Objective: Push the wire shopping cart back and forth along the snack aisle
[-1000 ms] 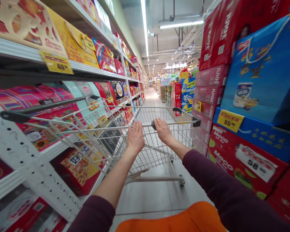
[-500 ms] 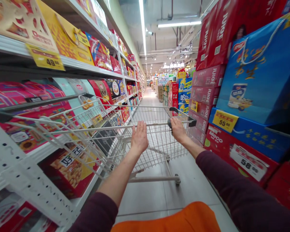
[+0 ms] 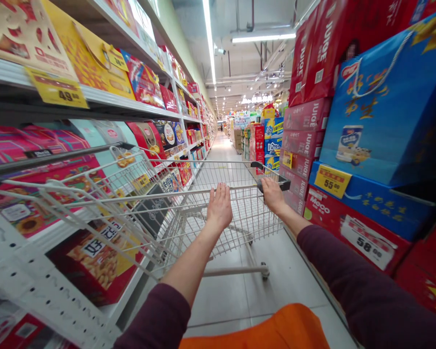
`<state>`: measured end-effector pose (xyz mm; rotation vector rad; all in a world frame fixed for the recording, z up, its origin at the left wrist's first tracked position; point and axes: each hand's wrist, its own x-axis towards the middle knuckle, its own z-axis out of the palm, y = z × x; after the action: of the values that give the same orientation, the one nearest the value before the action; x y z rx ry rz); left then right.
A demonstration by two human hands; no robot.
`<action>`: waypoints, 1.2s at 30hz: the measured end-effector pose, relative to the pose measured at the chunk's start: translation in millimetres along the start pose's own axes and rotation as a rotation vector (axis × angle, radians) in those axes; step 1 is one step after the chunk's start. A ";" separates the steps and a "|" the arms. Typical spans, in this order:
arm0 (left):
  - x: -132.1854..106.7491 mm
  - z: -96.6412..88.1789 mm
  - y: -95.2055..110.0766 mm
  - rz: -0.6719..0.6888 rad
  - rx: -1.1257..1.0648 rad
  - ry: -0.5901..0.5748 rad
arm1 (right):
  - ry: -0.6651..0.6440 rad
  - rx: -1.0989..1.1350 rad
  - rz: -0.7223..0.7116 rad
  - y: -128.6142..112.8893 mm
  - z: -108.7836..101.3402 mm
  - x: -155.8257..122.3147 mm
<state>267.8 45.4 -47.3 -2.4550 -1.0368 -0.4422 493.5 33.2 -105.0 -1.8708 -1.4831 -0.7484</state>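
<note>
A wire shopping cart (image 3: 236,203) stands in front of me in a supermarket aisle, its basket bare inside. My left hand (image 3: 220,207) rests flat on the cart's handle bar with its fingers stretched forward. My right hand (image 3: 273,195) is wrapped round the black grip at the right end of the handle (image 3: 281,183). Both my arms wear dark maroon sleeves. A second wire cart (image 3: 94,189) is nested or parked at my left, its black handle reaching towards the left edge.
Shelves (image 3: 105,99) of boxed snacks with yellow price tags run along the left. Stacked red and blue gift cartons (image 3: 366,145) line the right, close to the cart. The tiled aisle (image 3: 221,145) runs ahead towards more stacked goods. An orange garment (image 3: 261,329) shows at the bottom.
My right hand has slid along the handle from the middle to its right end. The cart and I have rolled forward and the shelves have drifted left.
</note>
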 end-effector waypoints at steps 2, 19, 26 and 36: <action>1.6 -0.3 8.7 0.030 -0.007 0.007 | 0.008 -0.018 0.047 21.2 -2.8 -0.7; -4.4 1.7 14.4 0.002 -0.020 0.023 | 0.075 0.197 -0.123 -51.2 17.4 -0.7; -23.1 -6.0 -31.8 -0.149 -0.014 0.090 | 0.090 0.202 -0.196 -80.9 0.4 4.7; -48.4 -4.6 -64.9 -0.219 -0.021 0.082 | 0.051 0.215 -0.189 -123.8 14.2 2.6</action>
<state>187.3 54.8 -47.7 -2.3287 -1.2774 -0.6203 373.7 66.6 -96.4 -1.5578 -1.6534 -0.6876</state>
